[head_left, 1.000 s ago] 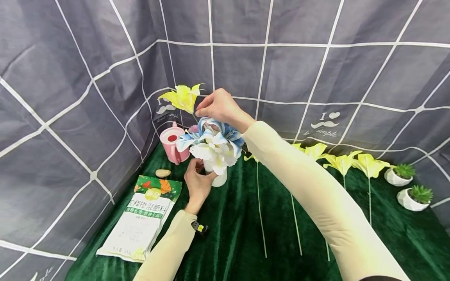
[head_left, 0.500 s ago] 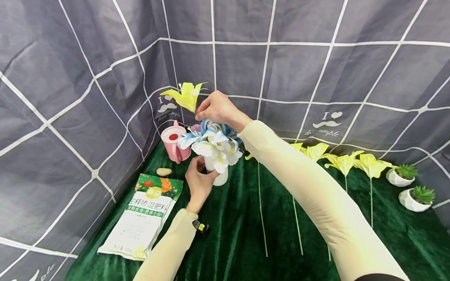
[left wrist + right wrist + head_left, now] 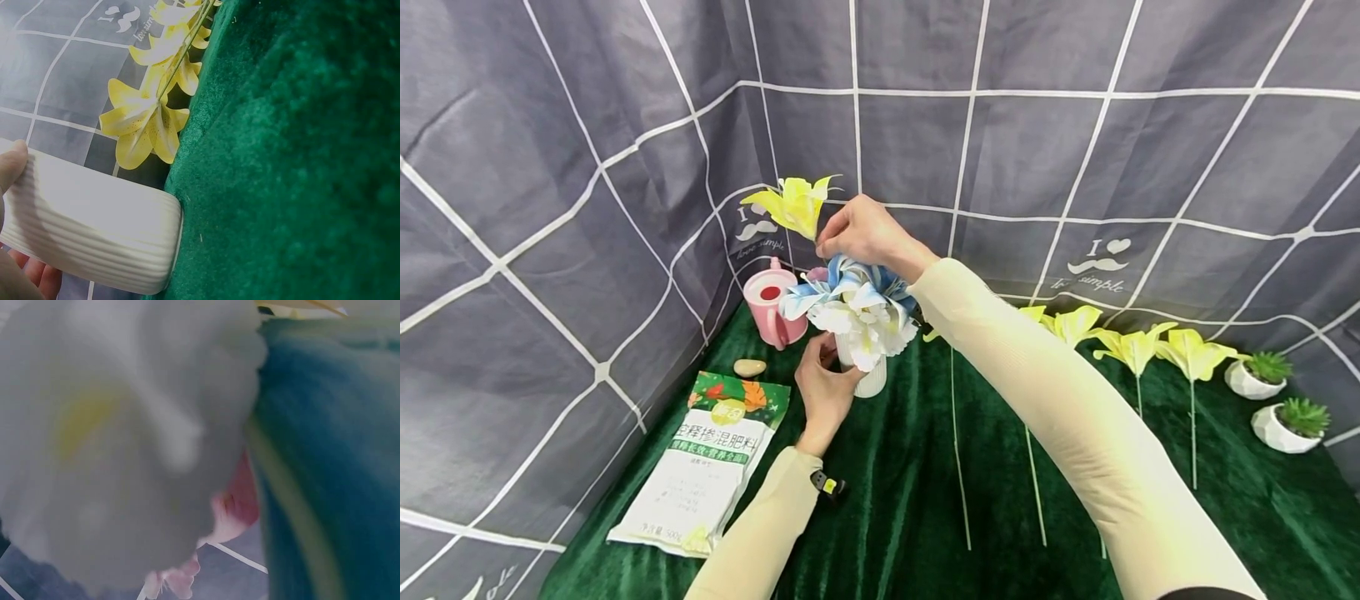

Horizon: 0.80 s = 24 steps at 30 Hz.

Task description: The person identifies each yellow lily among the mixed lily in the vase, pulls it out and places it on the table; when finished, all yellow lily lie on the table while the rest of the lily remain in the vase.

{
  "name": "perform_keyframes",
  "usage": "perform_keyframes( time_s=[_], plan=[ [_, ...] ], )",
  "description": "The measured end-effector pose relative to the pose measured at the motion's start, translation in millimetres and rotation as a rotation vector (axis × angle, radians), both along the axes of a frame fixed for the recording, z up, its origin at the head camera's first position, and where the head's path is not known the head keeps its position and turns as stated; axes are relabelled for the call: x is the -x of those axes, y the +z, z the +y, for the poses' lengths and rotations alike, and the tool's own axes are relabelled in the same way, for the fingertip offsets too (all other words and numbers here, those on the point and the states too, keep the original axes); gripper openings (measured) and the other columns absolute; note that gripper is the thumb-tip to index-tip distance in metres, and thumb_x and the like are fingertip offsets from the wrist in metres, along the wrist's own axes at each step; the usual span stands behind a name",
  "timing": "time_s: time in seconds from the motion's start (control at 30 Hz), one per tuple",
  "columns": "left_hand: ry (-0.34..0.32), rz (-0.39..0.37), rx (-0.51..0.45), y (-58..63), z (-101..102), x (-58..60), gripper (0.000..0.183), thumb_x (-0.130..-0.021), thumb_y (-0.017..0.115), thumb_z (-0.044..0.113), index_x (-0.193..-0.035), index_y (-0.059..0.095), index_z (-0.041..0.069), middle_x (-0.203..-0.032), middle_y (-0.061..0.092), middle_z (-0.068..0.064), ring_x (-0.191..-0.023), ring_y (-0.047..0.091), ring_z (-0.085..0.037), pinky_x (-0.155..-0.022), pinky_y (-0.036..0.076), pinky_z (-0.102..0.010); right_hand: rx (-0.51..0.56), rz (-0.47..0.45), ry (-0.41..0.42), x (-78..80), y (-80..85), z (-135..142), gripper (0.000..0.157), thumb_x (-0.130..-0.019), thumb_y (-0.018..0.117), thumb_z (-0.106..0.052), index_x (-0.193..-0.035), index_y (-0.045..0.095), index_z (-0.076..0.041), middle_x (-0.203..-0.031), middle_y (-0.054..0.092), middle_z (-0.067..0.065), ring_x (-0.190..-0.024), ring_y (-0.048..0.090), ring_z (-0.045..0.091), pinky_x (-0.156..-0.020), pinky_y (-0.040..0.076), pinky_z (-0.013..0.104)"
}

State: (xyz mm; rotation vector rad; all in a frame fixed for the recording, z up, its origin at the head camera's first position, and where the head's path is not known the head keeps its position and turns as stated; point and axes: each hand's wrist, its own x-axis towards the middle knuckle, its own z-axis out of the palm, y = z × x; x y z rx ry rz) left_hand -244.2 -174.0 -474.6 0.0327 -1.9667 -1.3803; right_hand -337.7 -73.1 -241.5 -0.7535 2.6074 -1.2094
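A white ribbed vase (image 3: 871,382) stands upright on the green cloth, gripped around its side by my left hand (image 3: 826,396). In the left wrist view the vase (image 3: 106,219) lies between thumb and fingers. Blue lilies (image 3: 820,292) and a white flower (image 3: 865,329) fill its mouth. My right hand (image 3: 868,232) pinches a yellow lily (image 3: 793,207) just under its bloom, above and behind the bouquet; its lower stem is hidden. White petals (image 3: 125,444) and a blue petal (image 3: 344,456) cover most of the right wrist view, so the fingers do not show there.
A pink watering can (image 3: 769,317), a pale stone (image 3: 749,367) and a fertilizer bag (image 3: 700,467) lie to the left. Several yellow lilies (image 3: 1193,354) are laid out on the right, near two small potted succulents (image 3: 1291,423). A grey gridded curtain (image 3: 1037,150) encloses the back.
Over the first half second my right hand lowers slightly toward the bouquet, and its fingers come closer under the yellow bloom. Since then almost nothing has moved; my left hand stays on the vase.
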Motion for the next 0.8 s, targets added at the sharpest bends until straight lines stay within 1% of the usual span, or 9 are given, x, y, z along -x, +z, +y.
perform_keyframes(
  time_s=[0.13,0.3,0.4,0.5,0.6,0.7,0.8],
  plan=[
    [-0.009,-0.016,-0.006,-0.4,0,0.5,0.052,-0.067,0.092,0.012,-0.111,0.065,0.005,-0.105,0.071,-0.014,-0.096,0.071,-0.027,-0.091,0.06,-0.046,0.044,0.012,-0.003,-0.6,1.1,2,0.008,-0.089,0.076,-0.017,-0.094,0.081,-0.013,-0.101,0.078,0.003,-0.094,0.066,0.014,-0.079,0.053,0.024],
    [-0.008,-0.032,-0.004,-0.8,-2,0.7,0.052,-0.068,0.092,0.014,-0.111,0.064,0.005,-0.106,0.07,-0.014,-0.098,0.071,-0.028,-0.092,0.06,-0.045,0.134,0.021,-0.01,-1.1,2.4,6,0.011,-0.09,0.074,-0.014,-0.098,0.08,-0.01,-0.099,0.079,0.007,-0.084,0.067,0.012,-0.068,0.052,0.021],
    [-0.007,-0.027,0.001,-1.1,-2,0.5,0.052,-0.068,0.093,0.016,-0.111,0.065,0.006,-0.106,0.07,-0.014,-0.098,0.07,-0.028,-0.092,0.06,-0.045,0.197,0.016,-0.015,-1.1,3.4,9,0.012,-0.09,0.073,-0.013,-0.099,0.079,-0.008,-0.097,0.078,0.01,-0.08,0.069,0.015,-0.064,0.052,0.02],
    [-0.005,-0.02,0.005,-1.8,-2,0.6,0.053,-0.067,0.094,0.017,-0.111,0.065,0.006,-0.105,0.07,-0.013,-0.097,0.071,-0.028,-0.091,0.061,-0.044,0.247,0.021,-0.02,-0.5,4.7,13,0.01,-0.092,0.07,-0.012,-0.097,0.077,-0.007,-0.098,0.078,0.012,-0.078,0.072,0.017,-0.067,0.055,0.021],
    [0.001,-0.017,0.007,-1.9,-2,0.5,0.055,-0.066,0.095,0.019,-0.111,0.065,0.006,-0.104,0.07,-0.012,-0.096,0.071,-0.027,-0.091,0.061,-0.044,0.276,0.042,-0.038,-0.5,7.3,15,0.009,-0.093,0.067,-0.009,-0.096,0.075,-0.007,-0.099,0.079,0.013,-0.079,0.073,0.019,-0.073,0.059,0.025],
    [0.012,-0.024,0.01,-1.6,-1,-0.2,0.057,-0.066,0.095,0.022,-0.111,0.065,0.006,-0.103,0.071,-0.012,-0.095,0.072,-0.029,-0.089,0.061,-0.047,0.303,0.065,-0.061,0.4,9.9,17,0.008,-0.095,0.065,-0.009,-0.096,0.073,-0.006,-0.099,0.078,0.015,-0.081,0.074,0.022,-0.08,0.061,0.03],
    [0.024,-0.035,0.013,-0.9,-1,-1.0,0.059,-0.065,0.096,0.026,-0.111,0.065,0.006,-0.103,0.071,-0.012,-0.095,0.072,-0.031,-0.087,0.061,-0.05,0.339,0.081,-0.097,2.0,12.6,20,0.007,-0.095,0.066,-0.011,-0.095,0.071,-0.006,-0.097,0.077,0.016,-0.079,0.073,0.02,-0.083,0.062,0.033]
  ],
)
